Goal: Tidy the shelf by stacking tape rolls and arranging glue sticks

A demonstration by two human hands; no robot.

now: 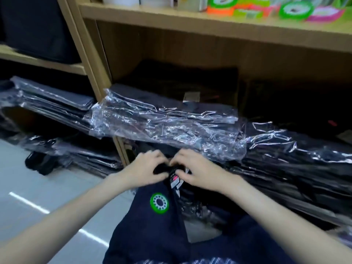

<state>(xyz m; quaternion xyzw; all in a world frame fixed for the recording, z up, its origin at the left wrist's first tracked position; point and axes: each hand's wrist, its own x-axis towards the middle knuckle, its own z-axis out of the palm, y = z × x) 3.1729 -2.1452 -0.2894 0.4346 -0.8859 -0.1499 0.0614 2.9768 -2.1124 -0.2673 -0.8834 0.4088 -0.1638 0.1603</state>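
Below shelf (190, 25): left hand (146, 169), right hand (198, 171) curled, apparently pinching dark tagged garment (162, 170).

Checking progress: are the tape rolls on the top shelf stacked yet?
Partly: the green roll sits on an orange roll; others lie tipped and overlapping.

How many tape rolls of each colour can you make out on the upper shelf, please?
Green tape rolls: 2
Orange tape roll: 1
Pink tape roll: 1
Total: 4 that are distinct; others between them are too blurred to count.
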